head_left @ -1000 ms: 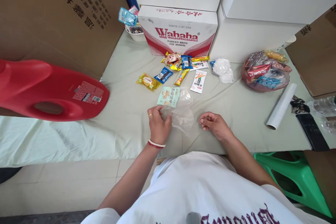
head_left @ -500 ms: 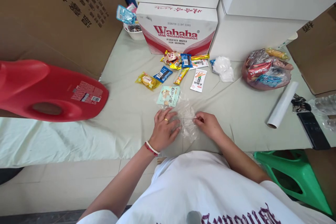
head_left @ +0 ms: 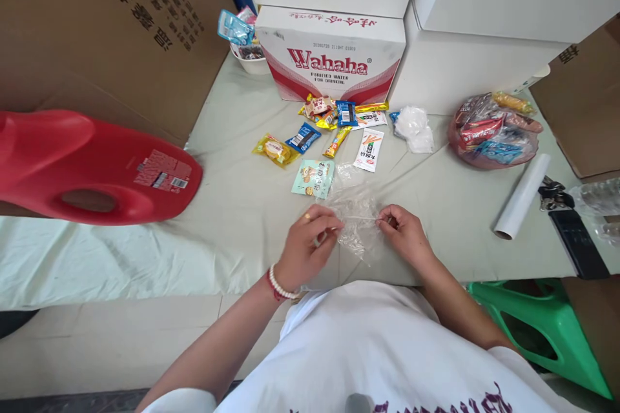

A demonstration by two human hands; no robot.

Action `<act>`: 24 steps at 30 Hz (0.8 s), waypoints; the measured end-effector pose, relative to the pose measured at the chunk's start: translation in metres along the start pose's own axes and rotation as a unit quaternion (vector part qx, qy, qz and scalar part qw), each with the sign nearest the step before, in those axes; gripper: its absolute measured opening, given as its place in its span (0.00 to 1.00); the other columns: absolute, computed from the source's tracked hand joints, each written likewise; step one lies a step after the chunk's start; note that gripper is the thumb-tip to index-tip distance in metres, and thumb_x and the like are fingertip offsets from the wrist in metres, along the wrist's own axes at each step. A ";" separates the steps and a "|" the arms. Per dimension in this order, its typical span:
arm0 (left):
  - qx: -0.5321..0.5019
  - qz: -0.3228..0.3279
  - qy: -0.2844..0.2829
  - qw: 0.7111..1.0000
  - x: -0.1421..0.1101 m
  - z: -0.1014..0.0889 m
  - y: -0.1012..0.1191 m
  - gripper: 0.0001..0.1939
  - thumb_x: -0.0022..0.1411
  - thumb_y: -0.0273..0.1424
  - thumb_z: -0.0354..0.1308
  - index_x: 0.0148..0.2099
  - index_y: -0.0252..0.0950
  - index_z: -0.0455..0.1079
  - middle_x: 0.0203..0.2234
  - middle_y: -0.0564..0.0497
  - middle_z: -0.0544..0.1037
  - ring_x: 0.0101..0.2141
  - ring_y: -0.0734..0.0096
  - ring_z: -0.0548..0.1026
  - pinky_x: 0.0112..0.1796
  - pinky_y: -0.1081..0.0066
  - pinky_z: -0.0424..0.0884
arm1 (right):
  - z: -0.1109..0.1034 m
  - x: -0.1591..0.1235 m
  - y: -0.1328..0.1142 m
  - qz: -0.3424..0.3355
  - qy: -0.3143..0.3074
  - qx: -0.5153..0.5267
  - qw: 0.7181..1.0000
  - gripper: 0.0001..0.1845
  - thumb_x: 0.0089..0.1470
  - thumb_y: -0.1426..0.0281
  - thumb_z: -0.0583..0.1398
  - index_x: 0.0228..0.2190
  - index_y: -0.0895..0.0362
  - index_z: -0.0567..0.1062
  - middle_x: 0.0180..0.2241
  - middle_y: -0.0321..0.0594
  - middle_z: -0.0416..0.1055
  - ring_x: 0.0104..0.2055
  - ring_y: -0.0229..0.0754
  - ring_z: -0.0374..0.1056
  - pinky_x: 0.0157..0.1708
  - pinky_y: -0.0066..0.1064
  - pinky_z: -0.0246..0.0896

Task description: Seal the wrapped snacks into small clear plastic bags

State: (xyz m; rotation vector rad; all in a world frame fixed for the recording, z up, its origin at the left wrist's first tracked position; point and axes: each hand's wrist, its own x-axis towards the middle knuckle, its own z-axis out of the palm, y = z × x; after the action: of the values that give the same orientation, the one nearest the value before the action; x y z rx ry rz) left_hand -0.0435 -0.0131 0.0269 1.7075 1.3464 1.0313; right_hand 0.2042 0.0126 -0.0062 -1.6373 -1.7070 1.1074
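Note:
A crumpled clear plastic bag [head_left: 357, 216] lies on the cloth-covered table in front of me. My left hand [head_left: 307, 242] pinches its left edge, fingers closed. My right hand [head_left: 405, 235] pinches its right edge, and the edge is stretched taut between the two hands. Just beyond the bag lies a pale green snack packet [head_left: 313, 178]. Several small snack packets [head_left: 334, 119] lie scattered further back, among them a yellow one [head_left: 274, 149] and a white one [head_left: 368, 149].
A Wahaha carton [head_left: 329, 55] and white boxes stand at the back. A red jug [head_left: 87, 164] lies at the left, brown cartons behind it. At the right are a filled bag of snacks [head_left: 491, 132], a white roll [head_left: 520, 197] and a black device [head_left: 576, 242]. A green stool [head_left: 542, 326] stands lower right.
My right hand came in from the right and took hold of the bag's edge. Both hands then shifted slightly right and pulled the edge taut between them.

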 end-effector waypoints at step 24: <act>-0.097 -0.223 0.002 0.970 0.048 0.084 -0.002 0.20 0.60 0.48 0.58 0.27 0.36 0.69 0.19 0.58 0.66 0.24 0.75 0.63 0.29 0.73 0.60 | -0.006 -0.023 -0.013 -0.093 -0.029 -0.065 0.993 0.07 0.59 0.75 0.55 0.33 0.53 0.72 0.32 0.36 0.68 0.32 0.39 0.66 0.34 0.30 0.60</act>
State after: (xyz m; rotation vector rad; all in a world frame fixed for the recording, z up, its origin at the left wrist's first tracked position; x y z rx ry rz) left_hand 0.0380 0.0295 -0.0032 1.1857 1.4894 0.8687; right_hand 0.2055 -0.0074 0.0113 -1.4977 -1.9621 0.9814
